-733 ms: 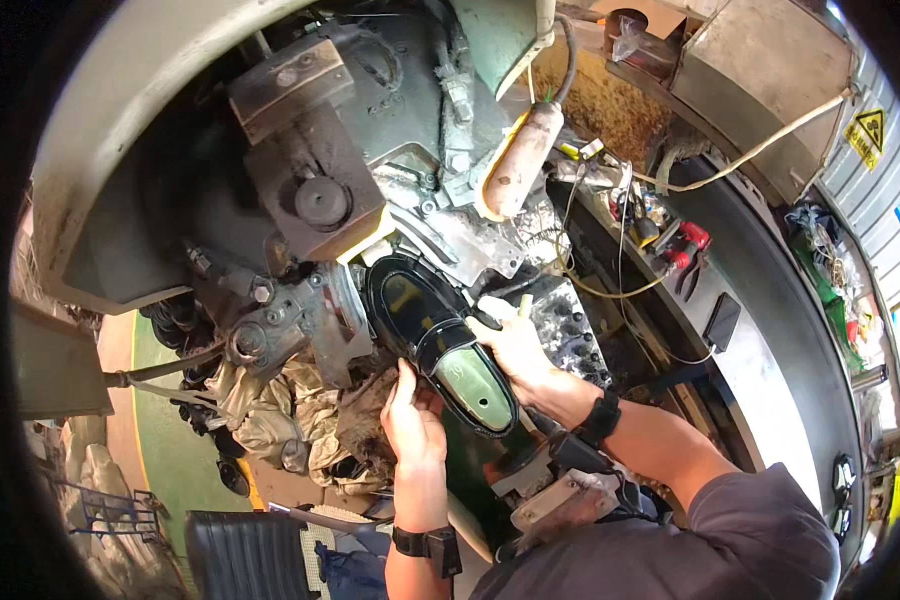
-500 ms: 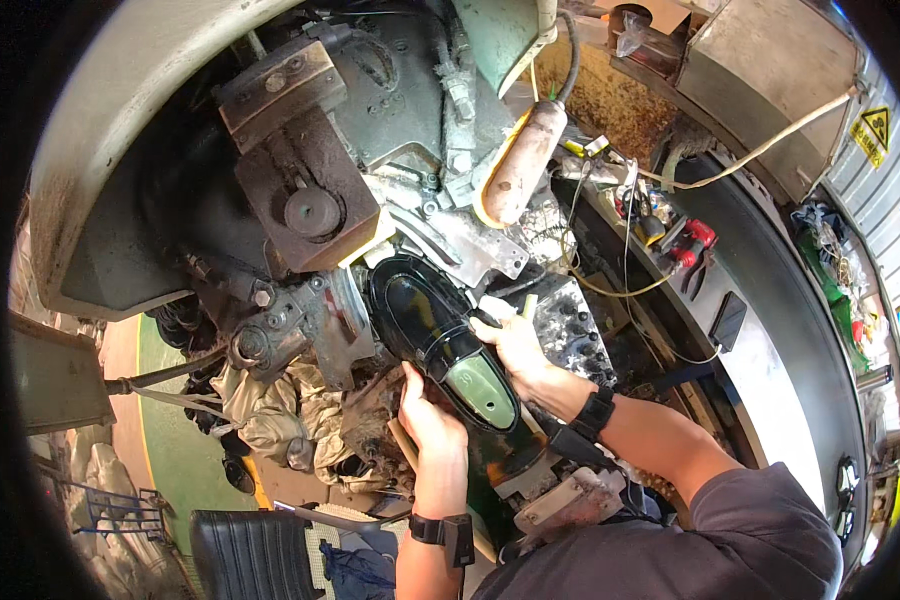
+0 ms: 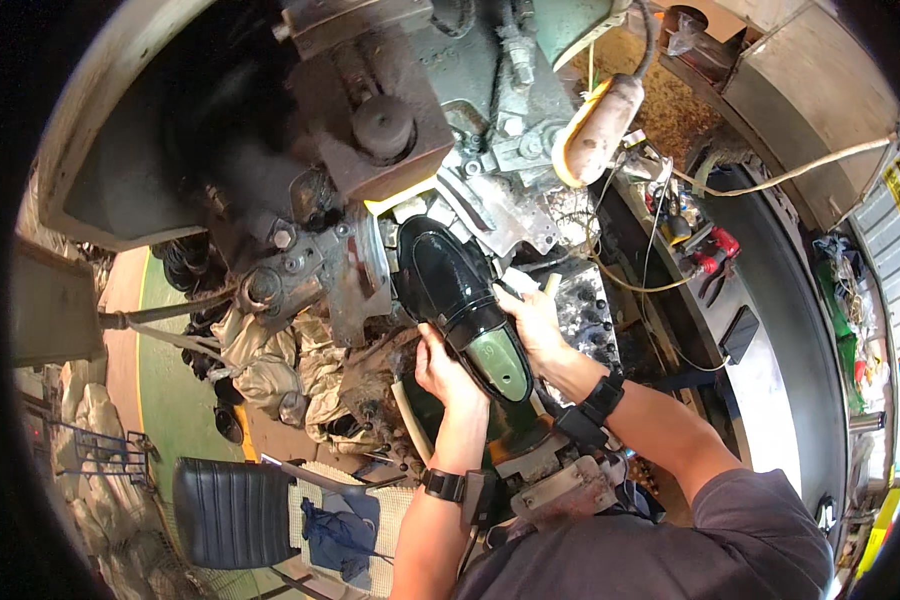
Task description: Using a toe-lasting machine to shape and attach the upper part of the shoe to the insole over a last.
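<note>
A glossy black shoe upper (image 3: 438, 270), pulled over a green shoe last (image 3: 501, 362), is held at a slant with its toe up against the machine's metal parts (image 3: 370, 262). My left hand (image 3: 452, 378) grips its left side near the heel end, the thumb along the edge. On the opposite side my right hand (image 3: 536, 325) holds it around the opening, fingers closed against the upper. The undersides of the shoe and most of my fingertips are hidden. Above the toe hangs a dark steel block (image 3: 370, 130) with a round knob.
A lamp (image 3: 598, 132) on a cable hangs right of the block. Along the right side runs a bench with a red-handled tool (image 3: 717, 248), pliers and a phone (image 3: 739, 334). At the lower left are a black chair (image 3: 232, 512) and crumpled beige cloth (image 3: 260, 360).
The whole view has shifted, so the machine and lamp appear higher and farther right. Both hands keep hold of the shoe, its toe still at the machine.
</note>
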Tool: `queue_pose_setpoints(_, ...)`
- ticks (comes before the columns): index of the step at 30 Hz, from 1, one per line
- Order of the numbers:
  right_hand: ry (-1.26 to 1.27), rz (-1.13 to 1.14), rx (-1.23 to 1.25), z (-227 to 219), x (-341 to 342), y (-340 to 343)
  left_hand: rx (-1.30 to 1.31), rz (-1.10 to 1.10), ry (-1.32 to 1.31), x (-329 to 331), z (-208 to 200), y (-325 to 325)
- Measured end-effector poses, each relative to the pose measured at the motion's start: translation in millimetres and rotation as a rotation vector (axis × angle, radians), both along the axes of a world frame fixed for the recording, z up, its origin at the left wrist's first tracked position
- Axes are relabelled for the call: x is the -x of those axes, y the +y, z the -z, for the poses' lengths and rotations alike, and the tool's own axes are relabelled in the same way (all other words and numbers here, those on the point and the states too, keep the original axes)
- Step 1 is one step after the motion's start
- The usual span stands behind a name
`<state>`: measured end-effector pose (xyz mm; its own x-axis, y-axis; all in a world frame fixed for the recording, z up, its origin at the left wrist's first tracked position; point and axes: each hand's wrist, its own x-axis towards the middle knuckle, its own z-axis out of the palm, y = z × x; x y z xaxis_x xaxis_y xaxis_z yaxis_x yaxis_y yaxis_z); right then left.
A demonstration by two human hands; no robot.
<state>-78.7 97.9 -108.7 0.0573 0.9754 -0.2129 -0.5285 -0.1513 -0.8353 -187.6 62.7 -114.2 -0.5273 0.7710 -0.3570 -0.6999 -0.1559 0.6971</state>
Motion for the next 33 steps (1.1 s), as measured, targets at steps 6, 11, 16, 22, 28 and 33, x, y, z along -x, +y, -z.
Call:
queue_pose_setpoints(6,-0.018,0.022,-0.043,8,0,1,-0.024,-0.045,0.1,0,5,-3)
queue_pose_setpoints(11,0.144,-0.041,-0.001,7,1,-2,0.02,-0.033,0.173,3,11,-2)
queue_pose_setpoints(16,0.179,-0.049,0.055,-12,-1,-6,0.013,-0.034,0.057,-1,0,0)
queue_pose_setpoints(22,0.167,0.01,0.043,-15,0,-8,0.029,0.007,-0.055,1,-18,-3)
queue_pose_setpoints(28,0.148,-0.095,0.039,-11,-5,-8,0.007,0.066,-0.084,1,-25,-6)
queue_pose_setpoints(33,0.0,-0.062,-0.046,5,-14,-1,0.061,0.071,0.13,15,0,-6)
